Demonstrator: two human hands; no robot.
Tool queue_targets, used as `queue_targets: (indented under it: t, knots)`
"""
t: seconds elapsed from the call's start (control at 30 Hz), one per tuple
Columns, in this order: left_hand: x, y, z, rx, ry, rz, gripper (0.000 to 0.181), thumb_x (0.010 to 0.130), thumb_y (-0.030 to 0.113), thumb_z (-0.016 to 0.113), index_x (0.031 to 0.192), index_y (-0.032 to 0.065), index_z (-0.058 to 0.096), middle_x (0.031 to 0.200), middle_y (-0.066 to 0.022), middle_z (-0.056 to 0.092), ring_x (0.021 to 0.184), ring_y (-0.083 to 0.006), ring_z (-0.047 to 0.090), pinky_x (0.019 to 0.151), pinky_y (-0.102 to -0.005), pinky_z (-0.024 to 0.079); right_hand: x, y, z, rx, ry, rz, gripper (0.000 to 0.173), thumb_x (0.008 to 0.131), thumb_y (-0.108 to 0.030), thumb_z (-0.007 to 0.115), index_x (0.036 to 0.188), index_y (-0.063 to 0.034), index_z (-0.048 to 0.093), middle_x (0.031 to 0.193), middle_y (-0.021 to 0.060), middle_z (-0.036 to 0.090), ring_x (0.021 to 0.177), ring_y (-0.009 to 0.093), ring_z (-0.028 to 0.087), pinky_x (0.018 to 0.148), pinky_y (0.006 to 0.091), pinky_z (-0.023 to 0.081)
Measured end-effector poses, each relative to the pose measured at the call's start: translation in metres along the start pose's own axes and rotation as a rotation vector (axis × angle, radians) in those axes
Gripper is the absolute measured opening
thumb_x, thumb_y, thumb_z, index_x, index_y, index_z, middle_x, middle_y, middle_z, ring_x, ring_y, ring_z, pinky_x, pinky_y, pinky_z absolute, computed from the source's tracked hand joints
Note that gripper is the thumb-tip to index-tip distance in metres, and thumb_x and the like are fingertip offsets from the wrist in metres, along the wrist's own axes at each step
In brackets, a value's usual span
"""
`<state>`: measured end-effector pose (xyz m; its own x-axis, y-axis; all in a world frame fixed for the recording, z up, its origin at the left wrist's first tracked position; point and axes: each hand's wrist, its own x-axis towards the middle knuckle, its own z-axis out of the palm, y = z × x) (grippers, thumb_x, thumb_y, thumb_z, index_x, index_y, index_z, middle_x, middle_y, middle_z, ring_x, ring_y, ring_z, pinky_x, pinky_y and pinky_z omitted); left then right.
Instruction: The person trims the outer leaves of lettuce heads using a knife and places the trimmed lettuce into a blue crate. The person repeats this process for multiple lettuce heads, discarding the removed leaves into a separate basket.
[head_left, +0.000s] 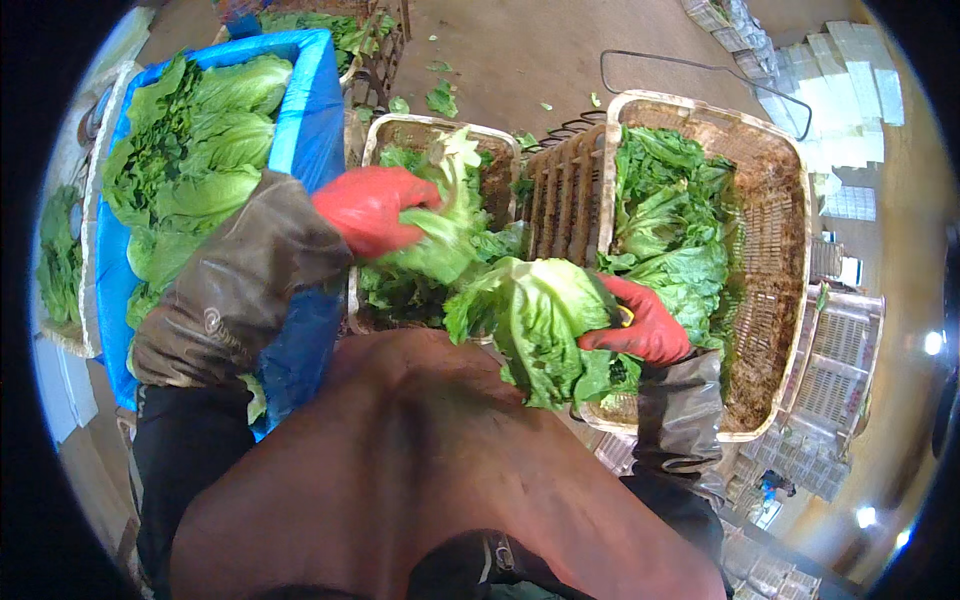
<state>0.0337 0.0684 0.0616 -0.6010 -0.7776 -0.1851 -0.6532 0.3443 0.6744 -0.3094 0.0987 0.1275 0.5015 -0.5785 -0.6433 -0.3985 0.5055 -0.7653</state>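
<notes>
My left hand (379, 214), in a red rubber glove, is shut on a blurred bunch of pale lettuce leaves (442, 244) above the middle basket. A head of green leaf lettuce (551, 322) lies in the grip of my red-gloved right hand (645, 322), above my lap. A small yellow-edged object (625, 316) shows at the right palm; what it is cannot be told. The middle plastic basket (491, 133) contains loose leaves. Close by on the right, a larger dirty plastic basket (772, 300) holds several lettuce heads (667, 225).
Left of me stands a blue-lined crate (315, 97) with lettuce heads (225, 150) laid in it. A metal wire handle (697, 64) rises behind the right basket. Leaf scraps (442, 99) litter the wet floor. Stacked crates (836, 360) stand farther right.
</notes>
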Motion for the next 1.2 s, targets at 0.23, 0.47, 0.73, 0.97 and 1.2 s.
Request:
queue_targets:
  t: [0.23, 0.47, 0.73, 0.97, 1.2]
  knots:
    - [0.032, 0.016, 0.044, -0.305, -0.028, 0.356, 0.055, 0.077, 0.017, 0.066, 0.129, 0.0043, 0.052, 0.105, -0.0196, 0.065, 0.092, -0.0362, 0.063, 0.079, -0.0421, 0.051, 0.001, -0.040, -0.017, -0.208, -0.064, 0.023, 0.074, 0.069, -0.006, 0.083, 0.135, -0.0023, 0.050, 0.122, 0.0027, 0.061, 0.110, 0.011, 0.053, 0.095, 0.0297, 0.043]
    - [-0.060, 0.037, 0.080, -1.071, 0.565, -0.110, 0.107, 0.075, 0.028, 0.080, 0.152, 0.0085, 0.008, 0.150, -0.0183, 0.028, 0.140, -0.0271, 0.025, 0.114, -0.0401, 0.024, 0.076, -0.047, 0.082, 0.042, 0.080, -0.130, 0.062, 0.075, -0.004, 0.078, 0.131, -0.0049, 0.054, 0.116, 0.0053, 0.063, 0.097, 0.012, 0.059, 0.082, 0.0288, 0.048]
    - [-0.309, -0.109, -0.046, -1.307, 1.410, -0.175, 0.077, 0.075, 0.015, 0.078, 0.140, 0.0076, 0.039, 0.124, -0.0105, 0.058, 0.108, -0.0240, 0.060, 0.093, -0.0425, 0.050, 0.255, -0.189, 0.255, -0.591, -0.164, -0.720, 0.046, 0.089, -0.019, 0.062, 0.132, -0.0078, 0.054, 0.125, 0.0112, 0.062, 0.109, 0.019, 0.060, 0.092, 0.0310, 0.045]
    - [-0.279, -0.305, -0.005, -0.750, 1.850, -0.760, 0.081, 0.073, 0.023, 0.083, 0.138, 0.0025, 0.039, 0.122, -0.0135, 0.060, 0.106, -0.0261, 0.061, 0.089, -0.0404, 0.051, 0.480, -0.194, 0.399, -1.111, -0.073, -0.954, 0.056, 0.075, -0.027, 0.070, 0.129, -0.0181, 0.057, 0.134, 0.0154, 0.053, 0.116, 0.035, 0.055, 0.100, 0.0406, 0.043]
    - [-0.294, -0.306, 0.006, -1.080, 1.693, -0.598, 0.078, 0.075, 0.027, 0.083, 0.135, -0.0003, 0.041, 0.122, -0.0160, 0.059, 0.110, -0.0268, 0.058, 0.091, -0.0397, 0.050, 0.411, -0.219, 0.368, -0.897, -0.143, -1.181, 0.045, 0.079, -0.024, 0.068, 0.121, -0.0100, 0.061, 0.118, 0.0170, 0.063, 0.110, 0.035, 0.058, 0.093, 0.0384, 0.048]
